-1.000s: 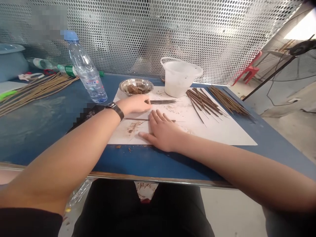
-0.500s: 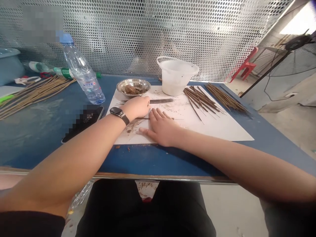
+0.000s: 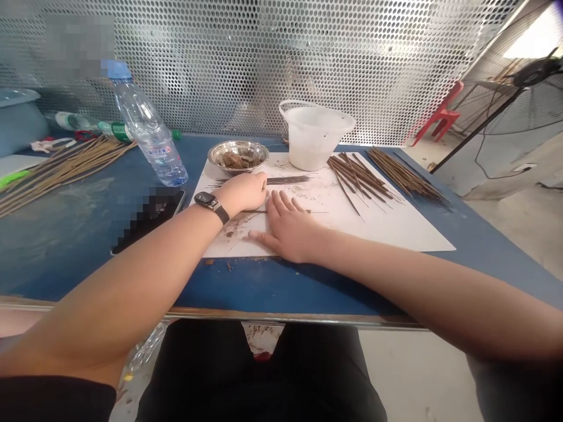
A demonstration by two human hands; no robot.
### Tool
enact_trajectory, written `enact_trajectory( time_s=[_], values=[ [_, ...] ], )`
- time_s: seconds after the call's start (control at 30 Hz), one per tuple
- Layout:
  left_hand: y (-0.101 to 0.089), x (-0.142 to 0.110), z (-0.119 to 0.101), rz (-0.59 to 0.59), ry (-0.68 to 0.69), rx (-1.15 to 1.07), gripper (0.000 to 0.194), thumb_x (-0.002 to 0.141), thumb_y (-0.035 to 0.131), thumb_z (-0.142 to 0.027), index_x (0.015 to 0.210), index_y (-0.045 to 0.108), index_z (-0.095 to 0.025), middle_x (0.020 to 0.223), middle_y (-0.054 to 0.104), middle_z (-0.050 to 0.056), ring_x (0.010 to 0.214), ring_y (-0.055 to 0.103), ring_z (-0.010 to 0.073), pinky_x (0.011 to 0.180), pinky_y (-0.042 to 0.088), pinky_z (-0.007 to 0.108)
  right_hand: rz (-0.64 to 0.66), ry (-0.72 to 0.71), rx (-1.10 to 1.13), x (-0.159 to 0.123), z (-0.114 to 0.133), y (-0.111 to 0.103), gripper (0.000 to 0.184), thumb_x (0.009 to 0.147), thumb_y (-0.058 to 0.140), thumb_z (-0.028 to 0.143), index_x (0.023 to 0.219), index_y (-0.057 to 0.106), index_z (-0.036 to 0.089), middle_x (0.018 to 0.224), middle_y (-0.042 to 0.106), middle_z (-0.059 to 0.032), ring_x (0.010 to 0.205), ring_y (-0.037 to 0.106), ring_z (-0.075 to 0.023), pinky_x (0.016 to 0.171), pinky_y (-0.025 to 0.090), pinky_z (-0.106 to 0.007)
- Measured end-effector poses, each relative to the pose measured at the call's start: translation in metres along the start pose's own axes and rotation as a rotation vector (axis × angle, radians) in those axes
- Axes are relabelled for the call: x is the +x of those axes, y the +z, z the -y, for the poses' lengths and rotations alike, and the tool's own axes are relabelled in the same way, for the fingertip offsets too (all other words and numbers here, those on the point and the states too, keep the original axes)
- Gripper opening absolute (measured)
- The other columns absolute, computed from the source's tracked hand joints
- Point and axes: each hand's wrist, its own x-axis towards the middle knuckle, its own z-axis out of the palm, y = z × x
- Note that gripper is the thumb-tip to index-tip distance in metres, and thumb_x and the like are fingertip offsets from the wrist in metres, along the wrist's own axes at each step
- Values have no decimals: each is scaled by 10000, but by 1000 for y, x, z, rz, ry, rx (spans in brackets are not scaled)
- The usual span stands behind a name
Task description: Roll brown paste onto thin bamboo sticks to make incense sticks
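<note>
Left hand (image 3: 241, 192) curled, hold unclear; right hand (image 3: 288, 231) splayed on white sheet (image 3: 396, 231); blue table (image 3: 281, 287); perforated screen (image 3: 264, 64) behind.

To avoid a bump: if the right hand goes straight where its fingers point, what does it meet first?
Probably the left hand, at its fingertips, though depth is unclear.

Got a plastic water bottle (image 3: 148, 129) and a white plastic tub (image 3: 313, 136) on the bench, a perforated metal screen (image 3: 246, 64) behind, plus a red plastic chair (image 3: 440, 105) and a pedestal fan (image 3: 530, 97) off right.
</note>
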Motion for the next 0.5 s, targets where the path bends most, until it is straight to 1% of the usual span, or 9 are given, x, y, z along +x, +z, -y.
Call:
enact_trajectory(
  time_s=[0.1,0.17,0.27,0.37,0.43,0.5],
  values=[
    [-1,0,0,12,6,-9,401,1069,478,-411,1354,611,-162,1254,778,191,1115,732,371,818,506,412,-4,-23,20,-13,7,5,1254,975,172,908,1717,195,-103,1794,81,-319,1682,36,-503,1356,167,-685],
    [-1,0,0,21,0,-17,419,1067,487,-443,1358,607,-168,1244,780,190,1106,732,372,817,508,411,-7,-12,31,-16,9,6,1255,969,196,914,1718,215,-93,1792,102,-319,1681,62,-505,1356,177,-686],
    [-1,1,1,21,-8,-18,392,1062,485,-440,1334,610,-186,1221,782,178,1080,731,368,785,504,405,-9,25,17,-7,4,3,1226,993,168,882,1716,189,-107,1792,94,-321,1686,65,-486,1368,165,-650],
    [-1,2,2,15,-3,-22,362,1054,481,-431,1292,616,-195,1177,783,175,1029,731,368,757,497,407,-1,47,-6,1,-1,-2,1199,1013,137,853,1717,144,-117,1799,51,-311,1691,16,-463,1381,136,-608],
    [-1,2,2,24,0,-30,370,1049,487,-444,1295,611,-196,1190,779,179,1026,729,372,767,503,410,20,40,-15,-5,2,-3,1200,1011,150,855,1718,136,-115,1800,36,-306,1688,-6,-464,1382,126,-609],
    [-2,1,2,46,-5,-35,393,1047,496,-462,1319,599,-198,1231,777,180,1059,727,372,795,514,406,50,35,-13,-13,8,-2,1220,999,180,872,1719,138,-112,1797,37,-309,1685,-1,-477,1376,136,-635]
  ],
)
